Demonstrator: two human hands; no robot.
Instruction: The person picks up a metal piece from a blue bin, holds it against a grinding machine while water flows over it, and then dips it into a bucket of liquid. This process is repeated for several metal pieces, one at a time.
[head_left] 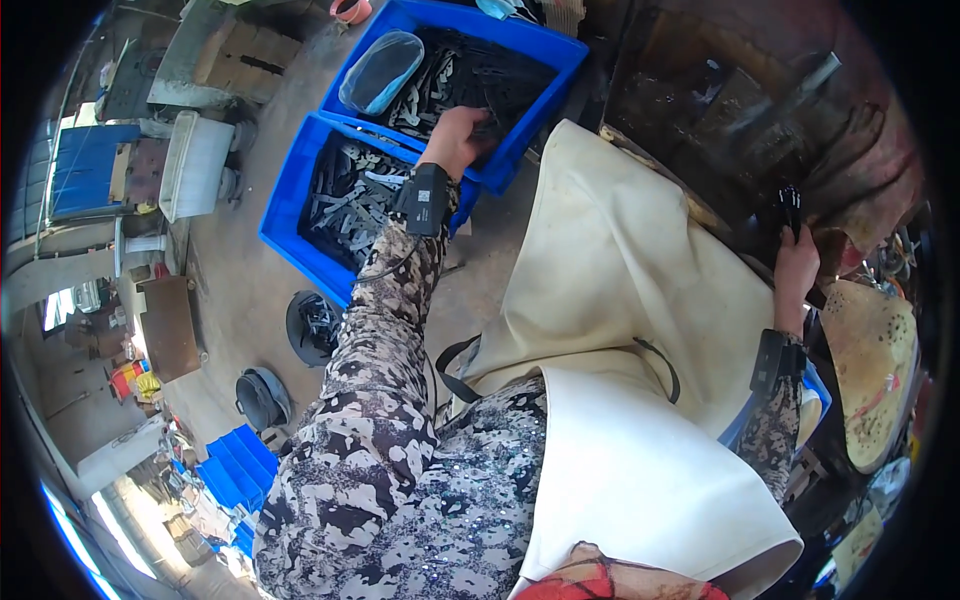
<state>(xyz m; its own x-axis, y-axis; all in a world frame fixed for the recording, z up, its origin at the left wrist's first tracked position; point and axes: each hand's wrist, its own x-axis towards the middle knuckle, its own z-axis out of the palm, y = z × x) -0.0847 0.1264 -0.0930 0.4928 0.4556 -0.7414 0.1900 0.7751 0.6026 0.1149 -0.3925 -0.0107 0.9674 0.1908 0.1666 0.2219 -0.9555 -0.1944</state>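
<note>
My left hand (460,140) reaches into the far blue bin (575,55), over dark flat metal pieces (500,80). Its fingers curl downward and seem closed, but their tips are hidden, so what they grip cannot be made out. A clear plastic container (382,72) lies in the same bin. The nearer blue bin (275,225), beside my left forearm, holds lighter grey metal pieces (355,205). On the right, my right hand (797,265) is closed round a dark two-pronged tool (790,205), pointing away toward a dark, wet-looking machine surface (700,110).
A cream apron (630,260) spreads over my lap between both arms. Left of my left arm, a bucket of metal pieces (312,325) and a dark bucket (262,398) stand on the floor. A stained, speckled pad (868,370) is at the right. A white tub (195,165) stands farther left.
</note>
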